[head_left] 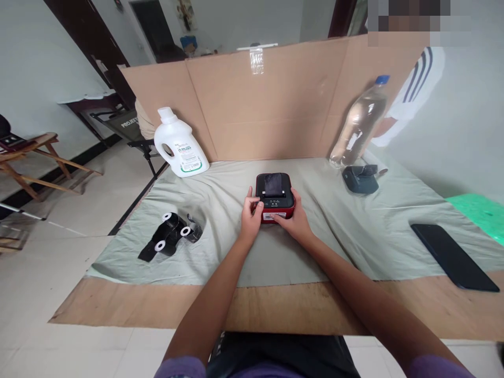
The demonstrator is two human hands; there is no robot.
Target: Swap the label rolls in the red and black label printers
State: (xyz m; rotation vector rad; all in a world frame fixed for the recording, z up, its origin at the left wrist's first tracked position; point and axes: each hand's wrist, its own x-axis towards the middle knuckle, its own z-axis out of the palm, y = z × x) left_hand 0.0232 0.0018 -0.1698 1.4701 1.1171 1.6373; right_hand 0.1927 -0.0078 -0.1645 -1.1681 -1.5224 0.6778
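A small red and black label printer (275, 195) sits in the middle of a pale green cloth (220, 252). My left hand (251, 215) grips its left front corner, fingers curled, the thumb on top. My right hand (293, 219) holds its right front side, fingers wrapped along the red edge. Both hands rest on the cloth around the printer.
Several black label rolls (172, 235) lie left of me. A white detergent bottle (179, 144) and a clear plastic bottle (359, 125) stand before a cardboard screen (275, 100). A second dark printer (360, 178) and a black phone (452, 255) lie right. A person's striped sleeve (417, 89) shows behind.
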